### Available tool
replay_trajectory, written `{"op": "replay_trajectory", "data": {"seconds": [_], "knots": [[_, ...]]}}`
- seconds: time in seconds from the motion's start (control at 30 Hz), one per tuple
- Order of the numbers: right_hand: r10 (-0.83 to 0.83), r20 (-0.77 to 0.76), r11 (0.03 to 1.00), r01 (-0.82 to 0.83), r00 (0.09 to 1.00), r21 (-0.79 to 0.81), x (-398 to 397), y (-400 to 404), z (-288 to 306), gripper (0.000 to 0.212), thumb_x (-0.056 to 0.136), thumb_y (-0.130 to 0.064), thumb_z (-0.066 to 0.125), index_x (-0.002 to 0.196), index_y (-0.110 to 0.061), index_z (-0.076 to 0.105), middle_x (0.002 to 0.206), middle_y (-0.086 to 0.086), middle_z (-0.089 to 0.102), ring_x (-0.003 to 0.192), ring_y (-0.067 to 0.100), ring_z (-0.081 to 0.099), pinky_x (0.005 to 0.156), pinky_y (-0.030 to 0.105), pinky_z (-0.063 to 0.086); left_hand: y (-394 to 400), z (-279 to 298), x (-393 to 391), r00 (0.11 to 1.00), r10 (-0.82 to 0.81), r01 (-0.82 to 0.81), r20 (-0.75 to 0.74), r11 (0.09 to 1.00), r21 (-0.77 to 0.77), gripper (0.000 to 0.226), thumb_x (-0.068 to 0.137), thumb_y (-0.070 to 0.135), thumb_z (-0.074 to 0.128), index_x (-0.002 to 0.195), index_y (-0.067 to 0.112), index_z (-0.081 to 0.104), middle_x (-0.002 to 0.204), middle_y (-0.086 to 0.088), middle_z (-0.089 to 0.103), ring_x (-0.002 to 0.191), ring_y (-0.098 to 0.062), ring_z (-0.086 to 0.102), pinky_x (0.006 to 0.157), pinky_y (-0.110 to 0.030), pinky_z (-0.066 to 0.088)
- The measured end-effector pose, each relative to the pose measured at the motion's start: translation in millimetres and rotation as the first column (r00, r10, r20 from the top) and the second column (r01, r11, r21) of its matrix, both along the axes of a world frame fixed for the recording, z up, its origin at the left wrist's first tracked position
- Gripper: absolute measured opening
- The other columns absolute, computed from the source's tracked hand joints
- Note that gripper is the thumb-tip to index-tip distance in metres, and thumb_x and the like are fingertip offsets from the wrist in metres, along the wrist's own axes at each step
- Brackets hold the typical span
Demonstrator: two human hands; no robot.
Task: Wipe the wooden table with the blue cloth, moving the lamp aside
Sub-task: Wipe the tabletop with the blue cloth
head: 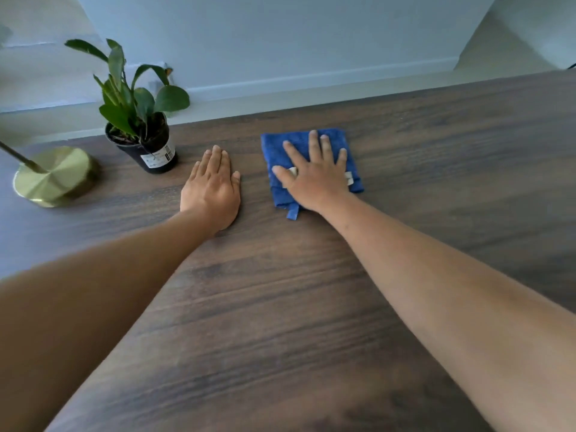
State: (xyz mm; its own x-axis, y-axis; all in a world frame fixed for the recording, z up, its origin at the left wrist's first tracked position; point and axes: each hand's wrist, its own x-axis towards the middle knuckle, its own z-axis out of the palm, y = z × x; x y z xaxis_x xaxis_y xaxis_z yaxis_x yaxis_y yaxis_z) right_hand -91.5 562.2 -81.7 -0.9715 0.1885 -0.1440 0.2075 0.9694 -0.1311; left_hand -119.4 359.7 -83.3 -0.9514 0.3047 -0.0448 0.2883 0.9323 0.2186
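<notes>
We press our right hand (314, 179), fingers spread flat, on the folded blue cloth (311, 169), which lies toward the far edge of the wooden counter (280, 307). Our left hand (213, 188) rests flat and relaxed on the bare wood just beside it, holding nothing. The lamp (53, 176) stands by the counter's far left corner, near a potted plant (140, 120).

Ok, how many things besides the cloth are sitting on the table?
2. A potted plant stands near the far edge at left; the brass lamp base sits left of it, partly cut off by the frame. More may lie outside the view.
</notes>
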Motion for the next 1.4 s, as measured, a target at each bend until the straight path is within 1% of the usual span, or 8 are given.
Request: {"op": "replay_trajectory", "data": {"seconds": [0.17,0.3,0.4,0.57,0.77,1.0,1.23,1.4], "knots": [[-0.003,-0.001,1.0,0.003,1.0,0.006,91.0,-18.3,1.3,0.071,0.093,-0.075,0.011,0.156,-0.044,0.002,0.166,0.006,-0.013,0.152,0.027,-0.013,0.119,0.059,-0.005,-1.3,11.3,13.5,0.999,-0.035,0.034,-0.022,0.999,-0.038,0.061,0.105,0.037,0.016,0.156,0.004,0.011,0.165,-0.01,0.003,0.152,-0.022,-0.002,0.123,-0.037,-0.001],[-0.158,-0.012,0.987,0.159,0.987,0.011,169.1,8.2,2.0,0.072,0.09,-0.077,0.012,0.155,-0.046,0.006,0.167,0.003,-0.007,0.153,0.024,-0.008,0.12,0.057,-0.002,-16.9,20.5,52.9,0.993,-0.119,0.12,-0.026,0.991,0.051,0.059,0.105,0.037,0.021,0.156,0.005,0.016,0.165,-0.009,0.007,0.152,-0.021,-0.001,0.123,-0.036,0.0],[-0.269,-0.008,0.963,0.269,0.963,0.035,218.8,23.8,3.8,0.072,0.09,-0.076,0.013,0.155,-0.046,0.007,0.167,0.002,-0.005,0.153,0.023,-0.005,0.12,0.058,0.002,-40.5,25.3,82.1,0.989,-0.149,0.148,-0.001,0.986,0.071,0.059,0.106,0.038,0.023,0.156,0.007,0.017,0.165,-0.007,0.007,0.152,-0.019,0.0,0.123,-0.035,0.0],[-0.362,0.008,0.931,0.362,0.932,0.04,269.5,-19.7,4.8,0.075,0.089,-0.075,0.009,0.156,-0.043,0.006,0.166,0.006,-0.009,0.152,0.027,-0.009,0.118,0.062,-0.001,-98.1,24.7,128.3,0.994,-0.104,0.102,0.035,0.992,0.074,0.061,0.105,0.041,0.024,0.157,0.008,0.016,0.165,-0.005,0.006,0.152,-0.017,-0.001,0.123,-0.033,-0.001],[-0.22,0.023,0.975,0.219,0.975,0.025,283.9,-135.2,7.0,0.075,0.09,-0.077,0.008,0.156,-0.042,0.0,0.165,0.012,-0.014,0.151,0.033,-0.015,0.116,0.065,-0.007,-174.1,20.9,165.9,0.999,-0.025,0.022,0.043,0.997,0.073,0.059,0.106,0.037,0.024,0.156,0.007,0.015,0.165,-0.007,0.006,0.152,-0.019,-0.001,0.123,-0.034,0.0],[0.032,0.05,0.999,-0.032,0.998,-0.008,265.5,-243.6,10.5,0.074,0.091,-0.077,0.007,0.156,-0.043,-0.005,0.163,0.015,-0.021,0.149,0.036,-0.021,0.114,0.067,-0.011,-242.4,13.9,183.7,0.997,0.074,-0.075,0.02,0.995,0.07,0.058,0.106,0.036,0.025,0.155,0.006,0.02,0.165,-0.009,0.01,0.152,-0.021,0.003,0.124,-0.037,0.003],[0.07,0.05,0.998,-0.07,0.996,-0.002,257.7,-251.3,8.2,0.072,0.09,-0.078,0.007,0.154,-0.047,-0.006,0.164,0.012,-0.021,0.15,0.033,-0.02,0.115,0.065,-0.01,-272.7,7.2,172.4,0.993,0.114,-0.115,0.01,0.989,0.095,0.058,0.106,0.038,0.024,0.156,0.008,0.02,0.165,-0.007,0.009,0.152,-0.019,0.003,0.123,-0.035,0.002],[0.07,0.054,0.998,-0.07,0.996,-0.007,210.3,-242.9,6.7,0.072,0.089,-0.08,0.008,0.154,-0.049,-0.004,0.164,0.01,-0.02,0.15,0.032,-0.02,0.115,0.066,-0.009,-274.1,5.1,147.7,0.991,0.137,-0.137,0.015,0.985,0.106,0.059,0.106,0.039,0.023,0.156,0.009,0.02,0.165,-0.006,0.009,0.152,-0.018,0.002,0.123,-0.034,0.002]]}}
